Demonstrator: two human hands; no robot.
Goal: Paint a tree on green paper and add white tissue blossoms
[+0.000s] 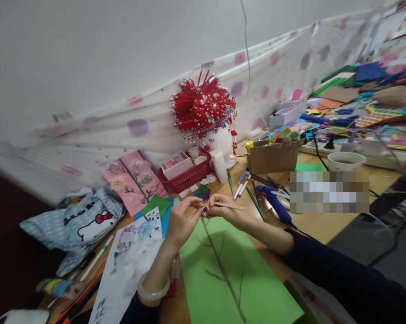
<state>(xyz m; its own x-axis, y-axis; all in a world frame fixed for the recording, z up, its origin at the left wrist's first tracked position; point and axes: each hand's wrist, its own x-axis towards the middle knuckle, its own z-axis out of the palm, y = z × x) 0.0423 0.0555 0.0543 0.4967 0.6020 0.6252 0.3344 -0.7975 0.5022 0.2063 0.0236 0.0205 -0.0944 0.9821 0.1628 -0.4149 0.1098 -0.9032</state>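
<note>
Both hands meet above the top edge of a green sheet (229, 270) that bears a dark branch drawing. Thumb and fingers of my left hand (185, 220) pinch a small whitish and dark red piece (205, 210); its details are too small to tell. My right hand (223, 209) touches the same piece from the right and holds a thin wooden stick (234, 206), which points to the right. A white bracelet is on my left wrist.
Left lie a painted white sheet (122, 270), a pink picture (131, 180) and a checked bag (84, 220). Behind stand a red basket (189, 176), a red headdress (206, 105) and a cardboard box (273, 157). Right are a blue glue gun (277, 204), cables and another person's hand (396, 96).
</note>
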